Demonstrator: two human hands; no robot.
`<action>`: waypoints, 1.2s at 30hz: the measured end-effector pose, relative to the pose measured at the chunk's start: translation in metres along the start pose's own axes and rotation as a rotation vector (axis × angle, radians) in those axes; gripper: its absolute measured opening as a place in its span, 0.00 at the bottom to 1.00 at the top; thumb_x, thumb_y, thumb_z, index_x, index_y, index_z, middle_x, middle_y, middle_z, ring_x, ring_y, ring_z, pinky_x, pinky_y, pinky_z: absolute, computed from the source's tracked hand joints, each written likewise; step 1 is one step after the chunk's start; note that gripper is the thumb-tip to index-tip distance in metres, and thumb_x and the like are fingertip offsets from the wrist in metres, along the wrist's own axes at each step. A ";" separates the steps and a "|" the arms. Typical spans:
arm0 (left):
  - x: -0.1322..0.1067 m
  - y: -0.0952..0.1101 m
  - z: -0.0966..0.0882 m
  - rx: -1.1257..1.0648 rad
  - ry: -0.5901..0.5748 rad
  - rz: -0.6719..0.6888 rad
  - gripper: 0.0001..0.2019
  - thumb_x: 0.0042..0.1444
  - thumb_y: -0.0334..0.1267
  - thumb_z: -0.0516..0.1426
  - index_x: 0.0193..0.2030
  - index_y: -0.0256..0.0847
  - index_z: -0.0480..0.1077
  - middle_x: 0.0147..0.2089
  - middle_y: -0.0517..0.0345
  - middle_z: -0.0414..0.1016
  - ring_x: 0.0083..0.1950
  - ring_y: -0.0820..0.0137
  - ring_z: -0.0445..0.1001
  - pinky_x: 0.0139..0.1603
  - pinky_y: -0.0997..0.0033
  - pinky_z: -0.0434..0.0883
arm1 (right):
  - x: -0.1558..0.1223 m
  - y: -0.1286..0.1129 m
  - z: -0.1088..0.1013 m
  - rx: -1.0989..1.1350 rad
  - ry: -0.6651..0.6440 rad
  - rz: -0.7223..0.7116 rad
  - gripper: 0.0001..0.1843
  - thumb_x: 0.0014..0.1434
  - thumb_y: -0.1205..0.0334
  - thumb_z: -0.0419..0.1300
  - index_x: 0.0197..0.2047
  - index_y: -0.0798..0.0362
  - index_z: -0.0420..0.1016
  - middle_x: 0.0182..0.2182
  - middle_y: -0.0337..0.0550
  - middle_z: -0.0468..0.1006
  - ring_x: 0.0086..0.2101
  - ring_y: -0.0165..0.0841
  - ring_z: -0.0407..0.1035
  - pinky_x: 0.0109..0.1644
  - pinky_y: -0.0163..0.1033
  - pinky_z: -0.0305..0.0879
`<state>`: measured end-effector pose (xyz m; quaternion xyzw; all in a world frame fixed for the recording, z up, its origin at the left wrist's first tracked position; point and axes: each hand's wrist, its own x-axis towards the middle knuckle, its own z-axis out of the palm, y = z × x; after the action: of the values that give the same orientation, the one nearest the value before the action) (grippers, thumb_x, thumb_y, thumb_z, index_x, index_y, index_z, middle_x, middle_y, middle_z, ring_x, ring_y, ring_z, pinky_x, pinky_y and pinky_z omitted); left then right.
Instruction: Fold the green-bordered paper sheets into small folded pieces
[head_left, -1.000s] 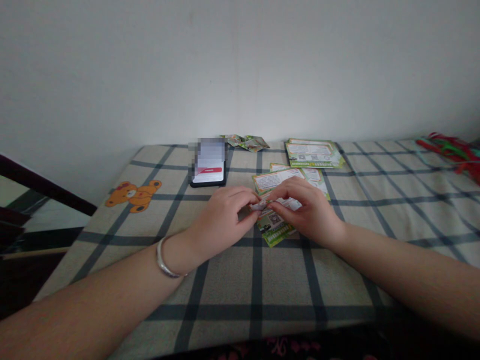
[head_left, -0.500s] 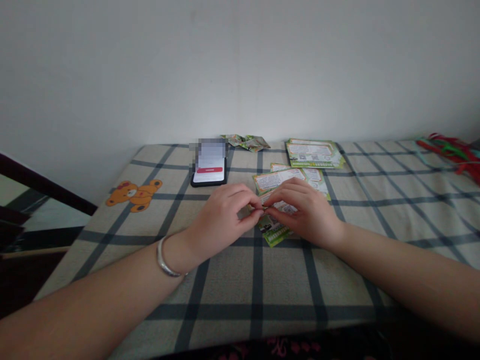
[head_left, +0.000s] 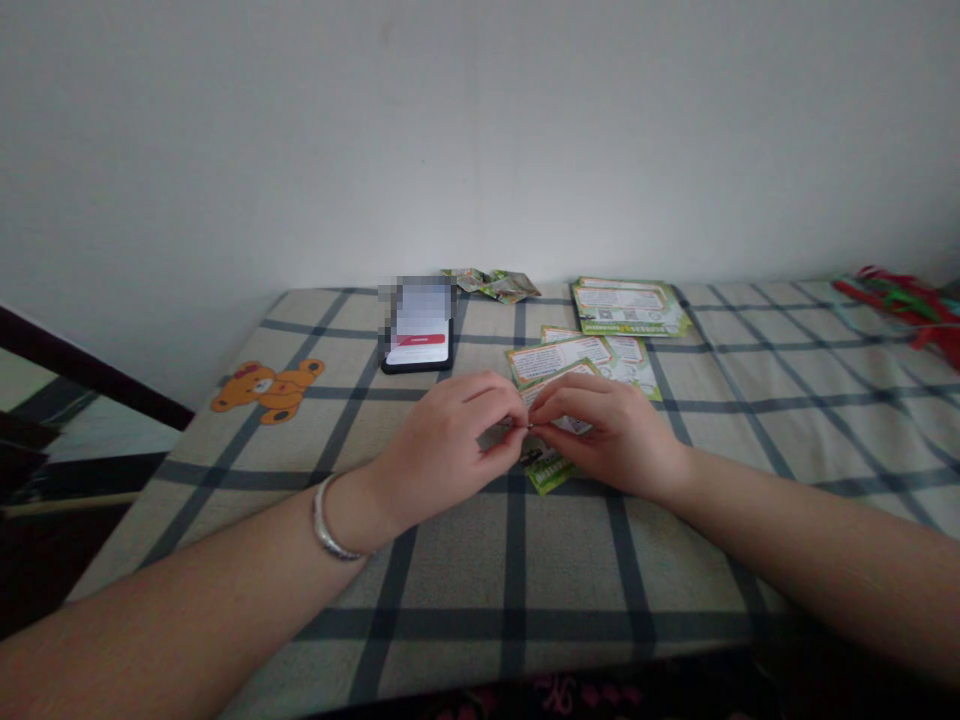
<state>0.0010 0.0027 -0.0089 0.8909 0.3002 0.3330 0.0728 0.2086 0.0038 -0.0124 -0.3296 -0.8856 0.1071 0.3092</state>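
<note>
My left hand (head_left: 450,440) and my right hand (head_left: 600,430) meet at the middle of the checked cloth, both pinched on the same green and white paper leaflet (head_left: 546,470). The leaflet is partly folded, and most of it is hidden under my fingers. Only its lower green corner shows below my right hand. A silver bangle (head_left: 327,520) sits on my left wrist. Just behind my hands lie two or three loose leaflets (head_left: 577,355) of the same kind.
A black phone (head_left: 418,330) with a lit screen lies behind my left hand. A stack of leaflets (head_left: 628,306) sits at the back, with folded paper pieces (head_left: 495,284) near the wall. Red and green strips (head_left: 907,300) lie at far right. An orange bear print (head_left: 268,388) marks the cloth's left.
My hands have drawn slightly closer together and nearer to me, pinching the leaflet tighter. Less of its white face shows now. Nothing else has moved.
</note>
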 end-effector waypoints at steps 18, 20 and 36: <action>-0.002 -0.003 -0.003 -0.041 -0.012 -0.067 0.06 0.57 0.25 0.52 0.37 0.39 0.64 0.42 0.56 0.67 0.46 0.70 0.68 0.48 0.68 0.68 | -0.001 -0.001 -0.003 -0.003 0.017 0.018 0.05 0.56 0.71 0.58 0.36 0.52 0.72 0.40 0.42 0.77 0.39 0.32 0.72 0.42 0.38 0.69; -0.002 -0.003 -0.003 -0.015 -0.033 -0.055 0.04 0.59 0.28 0.52 0.39 0.39 0.65 0.44 0.55 0.67 0.47 0.68 0.68 0.49 0.66 0.68 | -0.001 -0.001 -0.003 -0.015 0.014 0.014 0.04 0.57 0.69 0.58 0.36 0.52 0.72 0.41 0.42 0.77 0.40 0.32 0.72 0.43 0.38 0.69; -0.004 -0.009 0.005 -0.165 0.088 -0.170 0.09 0.57 0.26 0.54 0.43 0.40 0.63 0.43 0.58 0.67 0.46 0.71 0.70 0.48 0.68 0.69 | 0.001 0.004 0.002 0.267 0.107 0.144 0.08 0.53 0.70 0.59 0.36 0.51 0.64 0.43 0.44 0.74 0.38 0.31 0.70 0.38 0.38 0.69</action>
<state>-0.0025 0.0081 -0.0176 0.8377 0.3492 0.3881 0.1605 0.2088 0.0073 -0.0150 -0.3537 -0.8198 0.2282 0.3883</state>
